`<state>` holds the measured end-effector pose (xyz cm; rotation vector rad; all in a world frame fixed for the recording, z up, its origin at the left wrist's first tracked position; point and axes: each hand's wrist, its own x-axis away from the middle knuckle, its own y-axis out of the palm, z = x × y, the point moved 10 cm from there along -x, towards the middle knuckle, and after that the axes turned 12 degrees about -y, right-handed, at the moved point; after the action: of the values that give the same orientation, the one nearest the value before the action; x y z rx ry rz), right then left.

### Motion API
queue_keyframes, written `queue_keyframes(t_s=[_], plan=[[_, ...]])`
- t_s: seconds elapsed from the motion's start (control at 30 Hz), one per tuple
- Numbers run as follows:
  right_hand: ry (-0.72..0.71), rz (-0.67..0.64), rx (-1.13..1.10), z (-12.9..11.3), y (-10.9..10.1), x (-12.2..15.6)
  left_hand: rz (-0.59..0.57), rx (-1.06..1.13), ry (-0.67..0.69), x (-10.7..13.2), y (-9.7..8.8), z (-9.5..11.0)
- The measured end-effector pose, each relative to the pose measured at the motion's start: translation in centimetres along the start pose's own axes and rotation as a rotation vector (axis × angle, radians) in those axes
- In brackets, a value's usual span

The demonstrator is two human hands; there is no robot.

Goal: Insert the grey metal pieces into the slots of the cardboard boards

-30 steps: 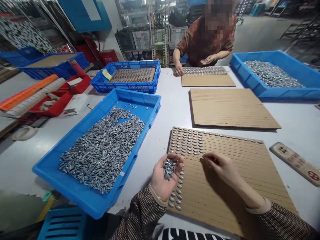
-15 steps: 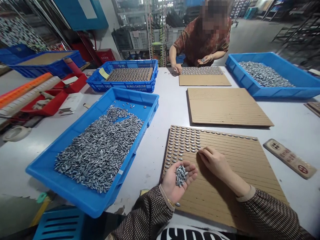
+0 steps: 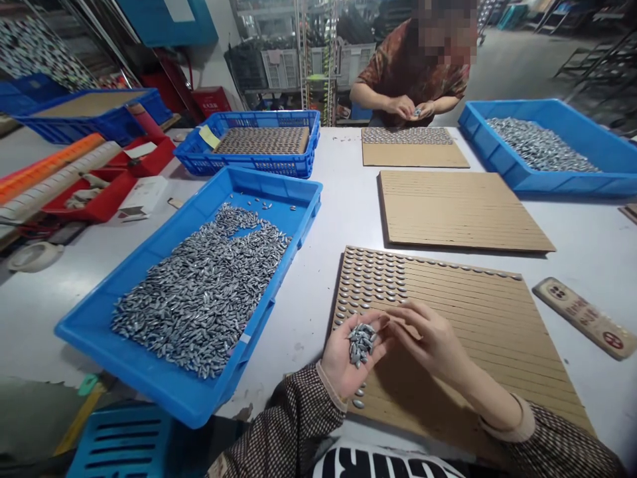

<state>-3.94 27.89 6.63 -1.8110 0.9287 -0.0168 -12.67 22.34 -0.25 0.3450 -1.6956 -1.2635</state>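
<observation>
L hand (image 3: pixel 342 364) palm up, grip cupping grey pcs (image 3: pixel 361 344) over lined cardbd (image 3: pixel 490 325); R hand (image 3: pixel 435 342) just beside, can't tell its grip.

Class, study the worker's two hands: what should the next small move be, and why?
The right hand should probably take one of the grey pieces from the open left hand: it is close beside them, and much of the lined cardboard beneath has none.
</observation>
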Motion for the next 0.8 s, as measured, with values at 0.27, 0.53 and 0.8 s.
queue_keyframes(t_s=[0.27,0.53,0.8], plan=[[-0.042,-0.090,-0.006,-3.6,2.0,-1.1,0.137,0.088,-0.027,-0.6,-2.1,-1.3],[-0.044,-0.208,0.090,-2.9,2.3,0.1,0.055,0.013,-0.017,-0.1,-0.9,-1.3],[-0.030,-0.184,0.069,-1.9,1.7,0.3,0.017,-0.032,-0.061,-0.2,-0.3,-1.7]])
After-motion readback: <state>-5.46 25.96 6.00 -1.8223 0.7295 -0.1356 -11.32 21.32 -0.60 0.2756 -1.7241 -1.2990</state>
